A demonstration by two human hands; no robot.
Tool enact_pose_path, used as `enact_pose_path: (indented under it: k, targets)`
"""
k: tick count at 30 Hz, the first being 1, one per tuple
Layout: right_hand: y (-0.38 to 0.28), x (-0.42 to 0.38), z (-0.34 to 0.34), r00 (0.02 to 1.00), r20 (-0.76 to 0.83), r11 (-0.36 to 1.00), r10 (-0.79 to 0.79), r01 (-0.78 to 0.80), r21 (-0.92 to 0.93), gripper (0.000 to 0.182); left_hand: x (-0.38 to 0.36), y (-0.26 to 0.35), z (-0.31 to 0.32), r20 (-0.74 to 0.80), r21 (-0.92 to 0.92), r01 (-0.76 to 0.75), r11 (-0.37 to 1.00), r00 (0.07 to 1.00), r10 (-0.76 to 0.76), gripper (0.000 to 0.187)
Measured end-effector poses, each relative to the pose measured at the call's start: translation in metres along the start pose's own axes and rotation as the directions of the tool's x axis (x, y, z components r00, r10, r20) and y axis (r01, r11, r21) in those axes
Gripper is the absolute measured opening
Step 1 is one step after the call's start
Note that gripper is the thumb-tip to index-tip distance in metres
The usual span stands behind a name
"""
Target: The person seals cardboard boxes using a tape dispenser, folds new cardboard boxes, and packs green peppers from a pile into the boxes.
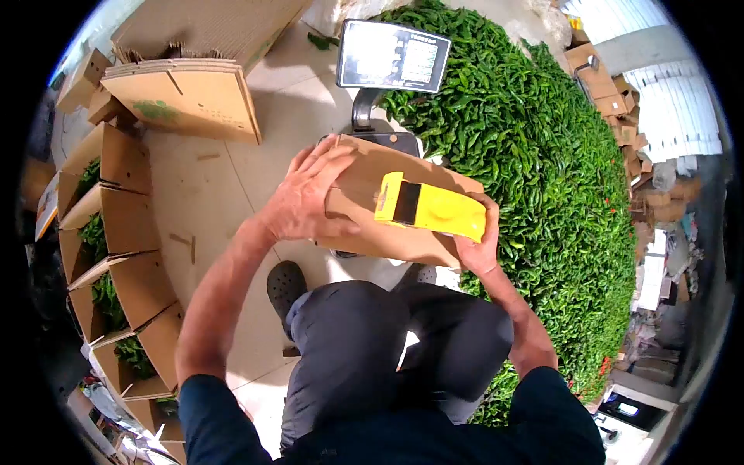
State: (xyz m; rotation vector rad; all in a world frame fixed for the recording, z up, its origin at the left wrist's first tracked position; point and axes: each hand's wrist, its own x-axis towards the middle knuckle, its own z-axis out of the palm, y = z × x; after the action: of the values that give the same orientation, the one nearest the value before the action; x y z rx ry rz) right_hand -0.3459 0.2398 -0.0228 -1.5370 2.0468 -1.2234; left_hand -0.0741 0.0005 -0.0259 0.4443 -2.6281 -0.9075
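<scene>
A closed cardboard box [364, 204] is tilted in front of my knees, over the base of a scale. My left hand [308, 194] grips the left end of the box, fingers stretched over its upper edge and thumb low on its face. On the right, my right hand [482, 240] is closed around a yellow tape dispenser [449, 213]. The dispenser lies against the box's upper face, its dark opening towards the left. Part of my right fingers is hidden behind the dispenser. Behind the box stands the scale's lit display [394, 56] on a curved post.
A large heap of green chili peppers [558, 225] covers the floor on the right. Open cardboard boxes [128, 225] holding green peppers line the left side. Flattened cardboard [186, 97] is stacked at the upper left. Small scraps [186, 244] lie on the tiled floor.
</scene>
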Motion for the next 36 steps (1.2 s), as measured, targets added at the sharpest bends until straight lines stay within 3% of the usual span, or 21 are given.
enact_pose_path:
  k: [2,3,6,10,12,13,16,18,21,22,23,26,29,30,32,33,36]
  targets:
    - [-0.007,0.005,-0.005,0.998,0.036,0.995,-0.054,0.057,-0.079,0.065,0.001,-0.009,0.0,0.002,-0.024,-0.002,1.0,1.0,0.002,0.095]
    - [-0.013,0.011,-0.014,0.985,0.068,0.965,-0.157,0.168,-0.199,0.07,0.001,-0.012,0.002,-0.002,-0.052,0.005,0.999,1.0,-0.006,0.094]
    - [-0.037,0.03,-0.041,0.967,0.192,0.94,-0.168,0.216,-0.266,0.07,0.0,-0.015,0.001,0.019,-0.128,0.043,0.991,0.999,-0.041,0.093]
    - [-0.007,0.022,-0.138,0.943,0.287,0.897,0.169,-0.026,-0.442,0.064,-0.008,-0.017,-0.006,0.072,-0.187,0.076,0.979,0.995,-0.064,0.092]
    - [-0.006,0.009,-0.176,0.948,0.278,0.894,0.153,-0.013,-0.449,0.06,-0.002,-0.007,-0.006,0.076,-0.205,0.103,0.973,0.993,-0.089,0.092]
    - [-0.003,0.002,-0.185,0.951,0.269,0.841,0.151,0.019,-0.541,0.06,0.002,0.001,-0.002,0.08,-0.223,0.117,0.968,0.992,-0.102,0.092]
    - [-0.002,-0.012,-0.197,0.943,0.248,0.851,0.221,-0.062,-0.521,0.061,0.008,0.003,0.005,0.084,-0.243,0.113,0.963,0.992,-0.095,0.092]
    - [0.012,-0.016,-0.197,0.94,0.294,0.871,0.174,-0.008,-0.49,0.059,0.01,0.008,0.006,0.105,-0.212,0.126,0.969,0.989,-0.106,0.091]
    - [0.051,-0.034,-0.179,0.894,0.264,0.814,0.362,-0.165,-0.557,0.06,0.014,0.023,-0.008,0.144,-0.098,0.171,0.98,0.977,-0.156,0.089]
    - [0.07,-0.043,-0.173,0.925,0.246,0.866,0.289,-0.143,-0.479,0.054,0.014,0.026,-0.009,0.158,-0.063,0.18,0.982,0.973,-0.168,0.09]
    - [0.079,-0.049,-0.165,0.918,0.222,0.87,0.327,-0.201,-0.45,0.055,0.014,0.029,-0.011,0.169,-0.028,0.189,0.982,0.969,-0.181,0.09]
    - [0.117,-0.074,-0.125,0.894,0.116,0.869,0.432,-0.379,-0.318,0.059,0.021,0.053,-0.013,0.192,0.45,0.041,0.892,0.971,-0.141,0.093]
    - [0.159,-0.09,-0.073,0.938,0.101,0.937,0.331,-0.315,-0.149,0.06,0.038,0.073,0.015,0.181,0.578,-0.039,0.815,0.98,-0.081,0.094]
    - [0.163,-0.092,-0.057,0.944,0.086,0.945,0.317,-0.308,-0.107,0.06,0.047,0.081,0.029,0.206,0.541,-0.085,0.837,0.978,-0.033,0.093]
    - [0.161,-0.095,-0.031,0.943,0.092,0.897,0.32,-0.333,0.289,0.056,0.076,0.101,0.06,0.239,0.464,-0.172,0.869,0.969,0.064,0.092]
    - [0.186,-0.104,-0.017,0.944,0.141,0.884,0.298,-0.328,0.334,0.052,0.09,0.114,0.075,0.267,0.438,-0.222,0.871,0.957,0.109,0.093]
    - [0.181,-0.096,-0.017,0.937,0.149,0.919,0.316,-0.341,0.198,0.056,0.132,0.153,0.125,0.328,0.377,-0.302,0.876,0.928,0.178,0.098]
